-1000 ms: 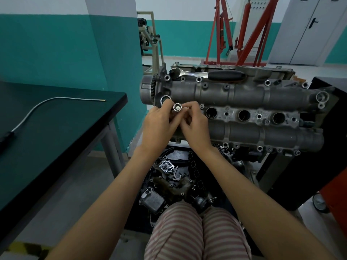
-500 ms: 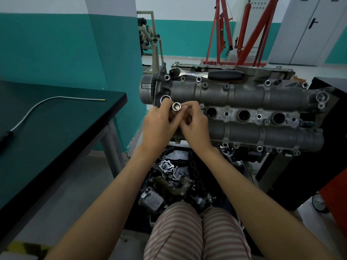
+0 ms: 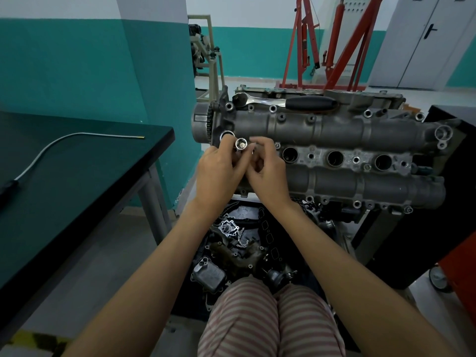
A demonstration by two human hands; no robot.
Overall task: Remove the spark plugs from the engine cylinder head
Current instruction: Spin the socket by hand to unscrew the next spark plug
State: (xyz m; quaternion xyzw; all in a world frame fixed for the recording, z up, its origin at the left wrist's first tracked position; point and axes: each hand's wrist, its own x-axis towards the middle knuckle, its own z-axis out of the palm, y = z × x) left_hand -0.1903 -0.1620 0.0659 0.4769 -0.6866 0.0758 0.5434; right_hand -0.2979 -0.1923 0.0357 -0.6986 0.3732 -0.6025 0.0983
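Engine cylinder head point(image 3: 334, 135) sits on a stand at centre, running from 9 to 3 o'clock. Along its middle strip, three spark plug wells point(image 3: 335, 158) show as open dark bores; what lies down inside them cannot be made out. The leftmost well is hidden behind the hands.

Both hands meet at the head's 9 o'clock end. Left hand point(image 3: 219, 173) has fingers curled round a chrome socket point(image 3: 241, 144), open end facing up toward the camera; something pale sits inside the socket's mouth, possibly a plug tip, too small to tell. Right hand point(image 3: 268, 171) is just beside it at 3 o'clock, fingertips pinched at the socket's side; blurred, so the exact contact is unclear.

Ratchet wrench point(image 3: 283, 101) with black grip lies flat along the head's 12 o'clock edge.

At 9 o'clock, dark green table point(image 3: 77, 176) carries a flexible pickup tool point(image 3: 77, 137). At 6 o'clock below the head, a black tray point(image 3: 273, 238) holds loose engine parts and a chain. Red engine hoist point(image 3: 334, 42) stands at 12 o'clock in the background.
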